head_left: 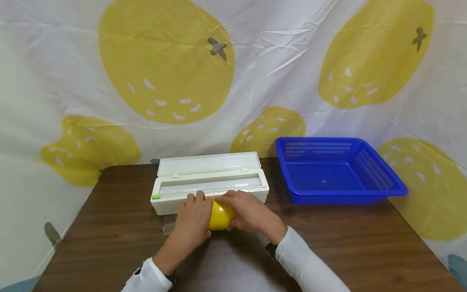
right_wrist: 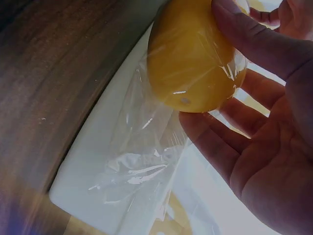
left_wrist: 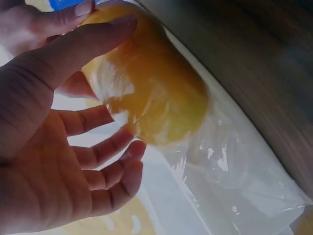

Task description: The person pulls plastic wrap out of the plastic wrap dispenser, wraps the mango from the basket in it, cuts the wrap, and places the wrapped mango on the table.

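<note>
A smooth yellow oval fruit (head_left: 221, 215), its exact kind unclear, is held between both hands in front of the white cling film dispenser (head_left: 169, 207). Clear cling film (right_wrist: 142, 164) clings around it and spreads loosely toward the box. My left hand (head_left: 193, 221) grips the fruit's left side, thumb laid across it and fingertips (left_wrist: 132, 149) at the film by its edge. From the other side my right hand (head_left: 251, 211) holds it, with the thumb on top and fingers curled beneath. Inside the dispenser lies a film roll (head_left: 211, 186); its lid (head_left: 209, 163) stands raised at the back.
A blue plastic basket (head_left: 343, 199) with perforated walls stands to the right of the dispenser. Everything rests on a dark brown wooden table (head_left: 120, 235). Behind it hangs a white cloth (head_left: 270, 52) printed with large yellow fruit. A green piece (head_left: 156, 196) sits at the dispenser's left edge.
</note>
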Tool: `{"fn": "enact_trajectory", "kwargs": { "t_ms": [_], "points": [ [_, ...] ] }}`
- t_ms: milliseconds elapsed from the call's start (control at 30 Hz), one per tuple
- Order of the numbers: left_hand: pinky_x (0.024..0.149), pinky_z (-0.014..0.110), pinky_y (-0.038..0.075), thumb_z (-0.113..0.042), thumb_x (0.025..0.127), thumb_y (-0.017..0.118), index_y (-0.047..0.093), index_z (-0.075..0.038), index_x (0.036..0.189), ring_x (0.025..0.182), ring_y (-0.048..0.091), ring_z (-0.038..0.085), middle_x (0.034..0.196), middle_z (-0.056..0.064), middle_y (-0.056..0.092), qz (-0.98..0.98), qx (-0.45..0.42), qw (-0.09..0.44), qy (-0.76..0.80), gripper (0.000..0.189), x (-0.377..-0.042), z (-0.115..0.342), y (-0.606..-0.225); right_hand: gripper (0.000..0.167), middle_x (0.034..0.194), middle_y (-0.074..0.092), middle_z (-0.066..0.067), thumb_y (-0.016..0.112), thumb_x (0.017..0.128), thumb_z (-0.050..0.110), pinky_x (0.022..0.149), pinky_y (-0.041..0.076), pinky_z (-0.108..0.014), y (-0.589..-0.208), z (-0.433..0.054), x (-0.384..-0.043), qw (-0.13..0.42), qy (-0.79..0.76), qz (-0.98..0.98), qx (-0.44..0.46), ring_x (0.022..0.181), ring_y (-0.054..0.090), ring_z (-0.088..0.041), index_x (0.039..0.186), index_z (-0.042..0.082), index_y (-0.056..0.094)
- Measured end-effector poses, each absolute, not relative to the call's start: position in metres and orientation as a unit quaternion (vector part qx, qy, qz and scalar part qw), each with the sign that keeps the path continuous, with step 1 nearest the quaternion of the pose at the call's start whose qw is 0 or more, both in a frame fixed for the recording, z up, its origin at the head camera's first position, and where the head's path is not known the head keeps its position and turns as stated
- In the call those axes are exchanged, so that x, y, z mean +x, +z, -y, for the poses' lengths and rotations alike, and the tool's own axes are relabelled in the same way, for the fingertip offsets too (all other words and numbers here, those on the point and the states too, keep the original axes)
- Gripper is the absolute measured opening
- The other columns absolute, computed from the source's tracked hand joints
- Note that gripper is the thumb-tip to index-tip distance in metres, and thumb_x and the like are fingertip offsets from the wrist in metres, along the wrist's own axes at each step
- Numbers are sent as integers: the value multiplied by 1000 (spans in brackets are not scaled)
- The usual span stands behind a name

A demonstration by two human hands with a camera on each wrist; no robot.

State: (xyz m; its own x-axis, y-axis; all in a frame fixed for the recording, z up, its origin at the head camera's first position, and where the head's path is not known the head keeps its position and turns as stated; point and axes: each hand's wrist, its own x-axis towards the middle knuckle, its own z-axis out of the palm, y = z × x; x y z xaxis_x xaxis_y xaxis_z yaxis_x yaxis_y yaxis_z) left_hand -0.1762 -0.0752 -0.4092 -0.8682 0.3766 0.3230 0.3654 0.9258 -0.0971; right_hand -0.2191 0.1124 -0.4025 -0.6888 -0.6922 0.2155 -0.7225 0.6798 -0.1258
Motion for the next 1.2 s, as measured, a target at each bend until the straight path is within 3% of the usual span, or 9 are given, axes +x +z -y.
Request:
{"fn": "enact_trajectory", "kwargs": {
  "t_ms": [133, 433, 700, 967, 1200],
  "points": [
    [70, 42, 50, -37, 50, 102, 58, -1, 113, 84, 52, 30, 96, 14, 53, 965, -193, 173, 37, 85, -177, 72, -412, 78, 122, 68, 1, 93, 68, 30, 90, 54, -36, -402, -113, -220, 68, 101, 914, 388, 105, 66, -17, 138, 23, 60],
    [69, 38, 52, -25, 55, 95, 58, -3, 110, 75, 58, 27, 87, 11, 55, 956, -207, 194, 75, 70, -177, 73, -417, 71, 114, 69, 5, 91, 68, 29, 90, 53, -34, -404, -110, -220, 58, 96, 910, 399, 100, 64, -13, 132, 26, 61],
    [63, 38, 49, -29, 47, 98, 55, -6, 105, 72, 60, 26, 83, 9, 57, 942, -201, 252, 92, 76, -174, 69, -422, 76, 123, 68, 6, 90, 72, 29, 93, 52, -34, -405, -109, -221, 53, 93, 910, 401, 104, 64, -13, 140, 26, 56],
    [64, 40, 53, -30, 53, 97, 58, -10, 114, 70, 62, 28, 86, 10, 62, 940, -246, 230, 49, 75, -185, 80, -419, 66, 118, 67, 8, 87, 75, 29, 90, 52, -33, -407, -110, -221, 54, 112, 906, 404, 98, 62, -13, 133, 26, 56],
    [63, 39, 55, -28, 54, 97, 62, -8, 111, 67, 61, 26, 83, 11, 63, 938, -264, 221, 34, 70, -187, 82, -415, 73, 120, 67, 3, 87, 76, 29, 92, 52, -32, -400, -110, -216, 41, 137, 913, 382, 99, 61, -13, 140, 19, 54]
  ]
}}
